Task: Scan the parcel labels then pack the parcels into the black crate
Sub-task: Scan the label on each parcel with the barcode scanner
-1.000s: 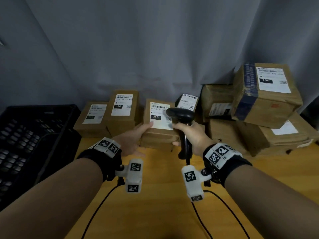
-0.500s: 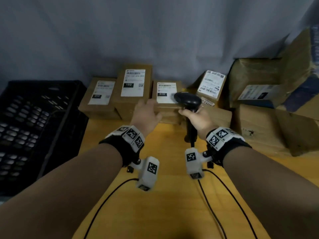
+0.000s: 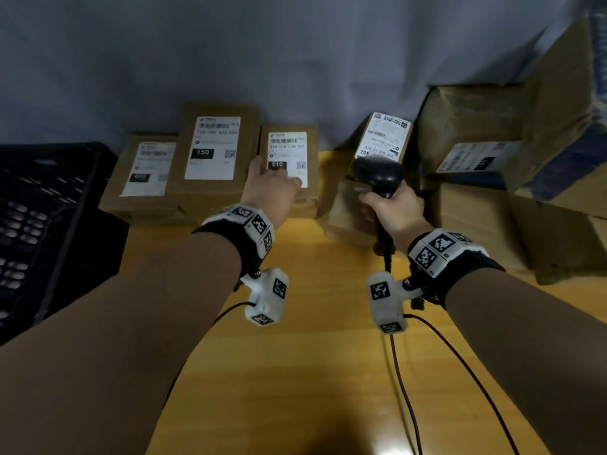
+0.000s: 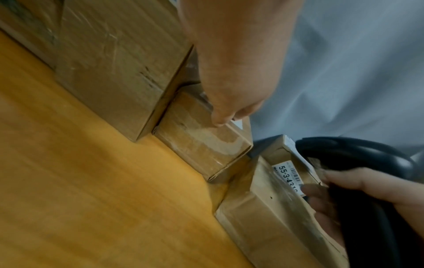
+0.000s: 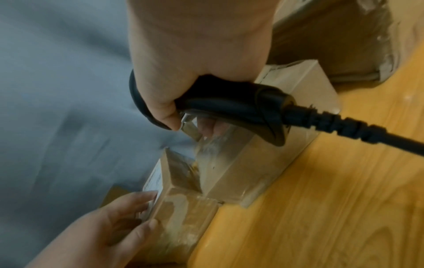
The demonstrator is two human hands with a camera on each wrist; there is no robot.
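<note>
Lying on the worktop (image 3: pixel 312 356), the small parcel (image 3: pixel 289 142) is touched by the straight fingers (image 5: pixel 140 199) of the left hand (image 3: pixel 269 192). The barcode scanner (image 3: pixel 377 172) is grasped in the right hand (image 3: pixel 394 211). A taller parcel (image 3: pixel 213 149) is placed between this parcel and the black crate (image 3: pixel 49 192).

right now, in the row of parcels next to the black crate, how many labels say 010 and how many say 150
010: 2, on the end parcel beside the black crate and on the parcel that the left hand touches
150: 1, on the tall parcel between them
Total: 3
</note>
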